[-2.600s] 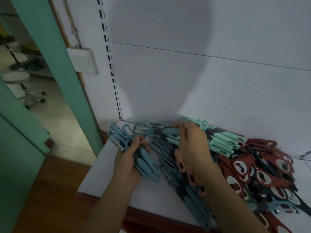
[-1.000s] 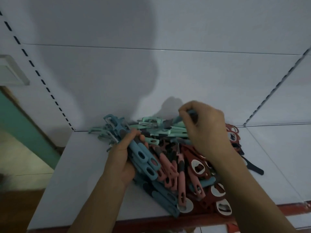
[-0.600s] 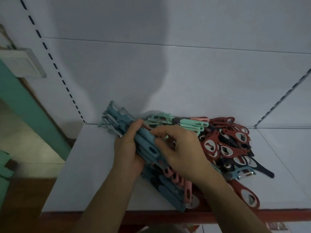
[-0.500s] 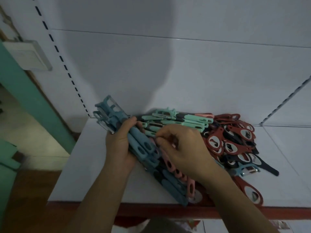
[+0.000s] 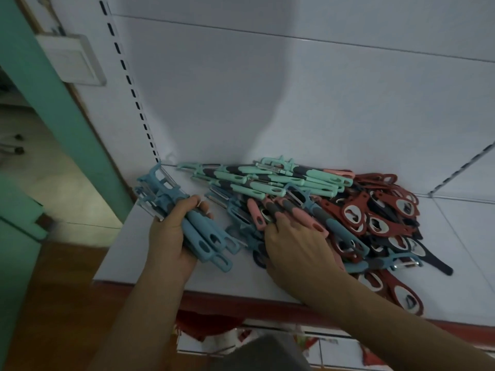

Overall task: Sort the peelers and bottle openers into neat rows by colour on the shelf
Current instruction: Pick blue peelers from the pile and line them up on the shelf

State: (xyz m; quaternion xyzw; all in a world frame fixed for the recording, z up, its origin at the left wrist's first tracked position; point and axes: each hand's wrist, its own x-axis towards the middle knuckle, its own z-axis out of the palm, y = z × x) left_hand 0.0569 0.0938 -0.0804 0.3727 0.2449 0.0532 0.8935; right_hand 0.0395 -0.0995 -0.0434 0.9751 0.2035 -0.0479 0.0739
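The left hand (image 5: 168, 236) grips a bundle of blue peelers (image 5: 194, 227) at the left end of the white shelf (image 5: 241, 277); its fingers (image 5: 187, 206) are curled over the handles, the blade heads fan out toward the back left corner, and the slotted handle ends stick out past the palm toward the front edge. The right hand (image 5: 297, 247) lies palm-down on the mixed pile just beside it; its fingers (image 5: 281, 218) reach forward onto the pink peelers (image 5: 308, 219), touching them, but the thumb is hidden, so I cannot tell whether they have hold of one. Behind the pink ones, the mint-green peelers (image 5: 267, 180) lie roughly side by side along the back panel (image 5: 294, 103), handles pointing right; the red bottle openers (image 5: 375, 215) are heaped at the right of the pile, with dark navy bottle openers (image 5: 439, 266) mixed in among and under them; one lone blue peeler (image 5: 396, 261) lies across the pile's front right. A slotted upright (image 5: 134, 95) runs up the panel's left side; a green door frame (image 5: 53, 103) and a white switch plate (image 5: 72, 60) stand to the left.
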